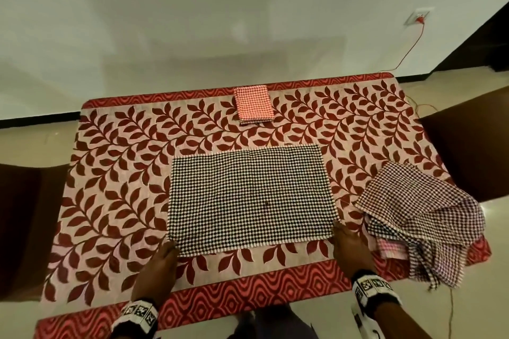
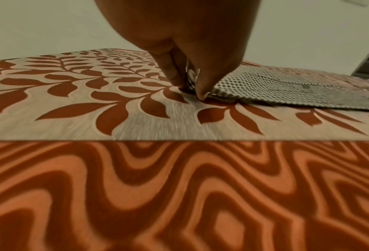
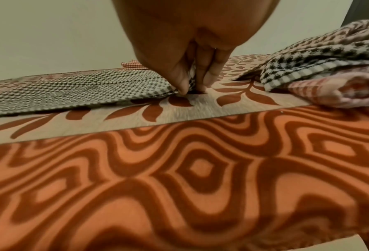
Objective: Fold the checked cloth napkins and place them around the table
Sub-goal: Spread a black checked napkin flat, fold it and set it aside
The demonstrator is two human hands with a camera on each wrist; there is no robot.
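A black-and-white checked napkin [image 1: 249,198] lies spread flat in the middle of the table. My left hand [image 1: 165,253] pinches its near left corner [image 2: 191,88] between thumb and fingers. My right hand [image 1: 348,242] pinches the near right corner [image 3: 191,81] the same way. Both corners sit low at the tablecloth. A folded red checked napkin [image 1: 253,104] lies at the far edge, middle. A loose heap of checked napkins [image 1: 421,215] sits at the right edge, partly hanging over it; the same heap [image 3: 329,64] shows in the right wrist view.
The table wears a red leaf-patterned cloth [image 1: 115,173] with a wavy red border [image 1: 248,292]. Dark chairs stand at the left [image 1: 24,228] and at the right [image 1: 468,146]. A red cable [image 1: 407,52] runs from a wall socket to the table's far right corner.
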